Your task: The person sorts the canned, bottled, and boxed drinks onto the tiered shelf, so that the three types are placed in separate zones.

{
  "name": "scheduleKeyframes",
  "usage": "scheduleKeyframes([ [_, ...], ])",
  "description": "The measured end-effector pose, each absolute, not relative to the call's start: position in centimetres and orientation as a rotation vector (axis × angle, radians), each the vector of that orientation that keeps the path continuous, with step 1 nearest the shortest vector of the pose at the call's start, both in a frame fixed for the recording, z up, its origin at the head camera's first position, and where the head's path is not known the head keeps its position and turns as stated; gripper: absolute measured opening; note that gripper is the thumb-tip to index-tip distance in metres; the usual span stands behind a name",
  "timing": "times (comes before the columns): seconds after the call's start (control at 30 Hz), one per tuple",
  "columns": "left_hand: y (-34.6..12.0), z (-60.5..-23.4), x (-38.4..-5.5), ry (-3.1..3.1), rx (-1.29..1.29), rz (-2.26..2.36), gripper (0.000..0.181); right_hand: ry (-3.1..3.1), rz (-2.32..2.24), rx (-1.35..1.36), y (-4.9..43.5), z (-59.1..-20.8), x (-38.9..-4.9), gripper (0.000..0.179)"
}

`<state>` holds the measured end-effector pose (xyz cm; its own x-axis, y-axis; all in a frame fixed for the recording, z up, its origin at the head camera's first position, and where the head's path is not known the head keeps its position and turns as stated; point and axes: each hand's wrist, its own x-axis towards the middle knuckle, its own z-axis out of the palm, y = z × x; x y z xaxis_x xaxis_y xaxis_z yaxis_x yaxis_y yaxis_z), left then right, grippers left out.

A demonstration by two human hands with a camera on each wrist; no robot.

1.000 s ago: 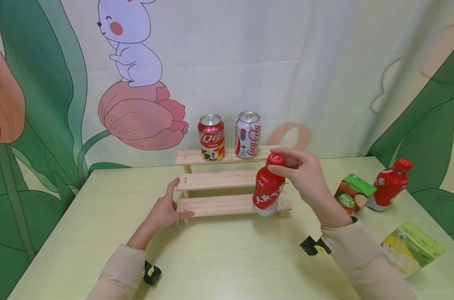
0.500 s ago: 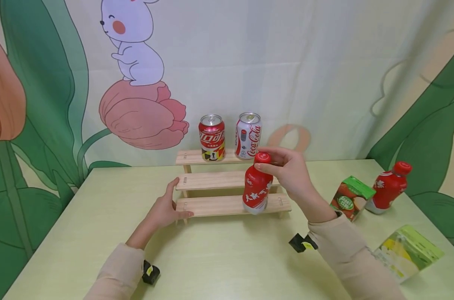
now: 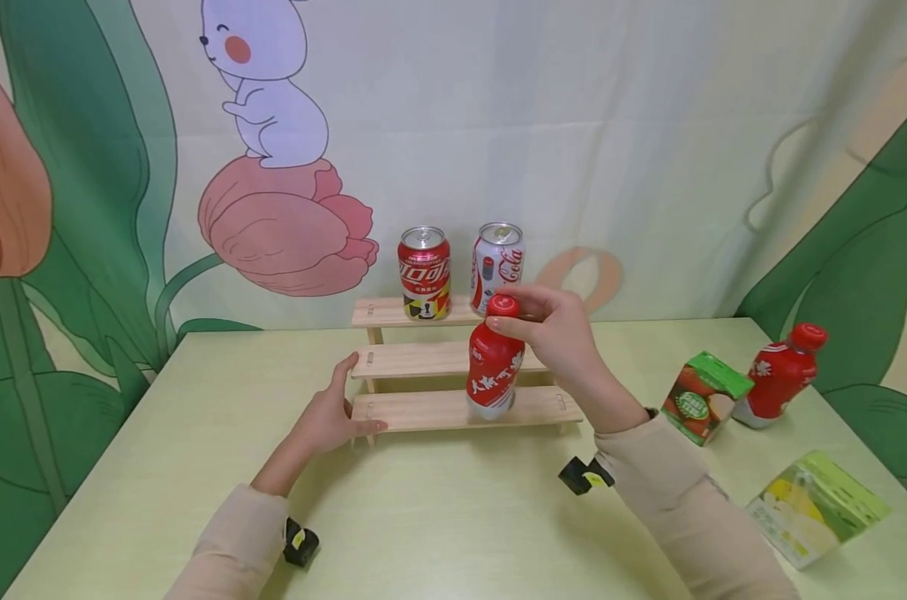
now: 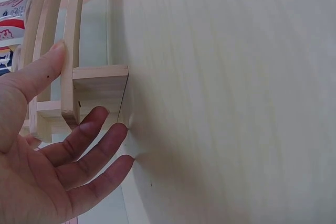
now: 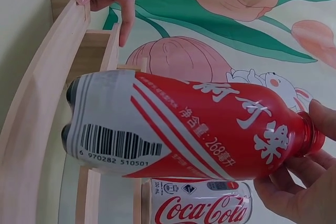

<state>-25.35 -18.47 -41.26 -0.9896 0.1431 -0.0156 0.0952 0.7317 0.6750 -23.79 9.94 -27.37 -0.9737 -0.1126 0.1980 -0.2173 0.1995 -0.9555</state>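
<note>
My right hand (image 3: 562, 337) pinches a red-and-white plastic cola bottle (image 3: 493, 367) at its neck, just under the red cap. The bottle leans a little, its base over the lowest step of a three-tier wooden display rack (image 3: 416, 408). In the right wrist view the bottle (image 5: 199, 129) lies across the picture, barcode showing. My left hand (image 3: 328, 421) holds the rack's left end. Its thumb (image 4: 44, 69) presses the lowest step, while several fingers bend loosely beside the end. A red can (image 3: 425, 275) and a white Coca-Cola can (image 3: 491, 258) stand on the top step, the latter partly covered.
On the table's right side stand a green-and-red juice carton (image 3: 704, 398), another red cola bottle (image 3: 779, 375) and a green-and-yellow carton (image 3: 817, 508). A printed curtain (image 3: 671, 167) hangs right behind the table (image 3: 438, 517).
The right hand has carried the bottle leftward, from the right end of the rack toward the middle of the lowest step. My left hand has stayed on the rack.
</note>
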Motion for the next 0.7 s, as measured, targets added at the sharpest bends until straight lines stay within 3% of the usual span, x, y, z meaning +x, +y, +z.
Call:
scheduleKeyframes([
  [0.7,-18.4,-41.1,-25.2,2.851,0.193,1.109,0.107,-2.325,1.989,0.374,7.5,-26.7,-25.2,0.036],
])
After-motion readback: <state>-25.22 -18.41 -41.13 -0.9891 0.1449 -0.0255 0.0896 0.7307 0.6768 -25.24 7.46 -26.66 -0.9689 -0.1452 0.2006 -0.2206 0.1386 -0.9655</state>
